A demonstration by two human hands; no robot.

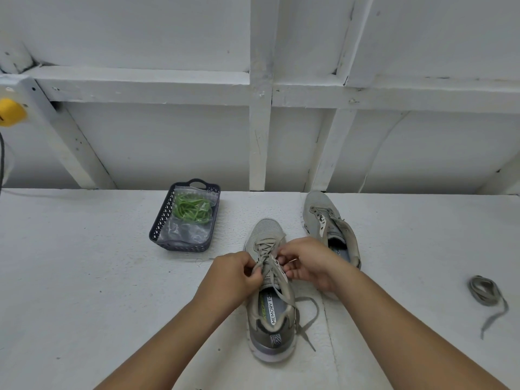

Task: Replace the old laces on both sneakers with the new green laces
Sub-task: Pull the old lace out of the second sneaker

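Near sneaker [271, 294]: grey, standing on the white worktop [84, 277] right in front of me, toe pointing away, heel toward me.
Writing: the insole reads "MEMORY FOA", the last letters hidden under the tongue; beside it runs green lettering that I cannot read for sure.
Old lace [277, 273]: grey, threaded through the upper eyelets of this sneaker; 1 loose end trails off its right side and loops on the worktop toward the heel.
My left hand [235, 277]: fingers curled, pinching the old lace at the left row of eyelets.
My right hand [305, 263]: fingers curled at the right row of eyelets, gripping the same lace; exactly which strand I cannot tell.
Far sneaker [330, 226]: same grey, lying behind my right hand, toe away from me, no lace visible in its eyelets; a few letters show on its insole, too little to read.
Removed lace [485, 294]: grey, coiled loosely on the worktop far to my right, well apart from both sneakers, 1 end trailing toward me.
Green laces [191, 209]: bundled inside a clear plastic bag [187, 230], which lies in a dark perforated basket [160, 218] to the left of the sneakers, near the back of the worktop.
Backdrop: white painted wall with a frame of white beams [260, 88].
Left edge: a yellow object [11, 111], cut off by the picture.
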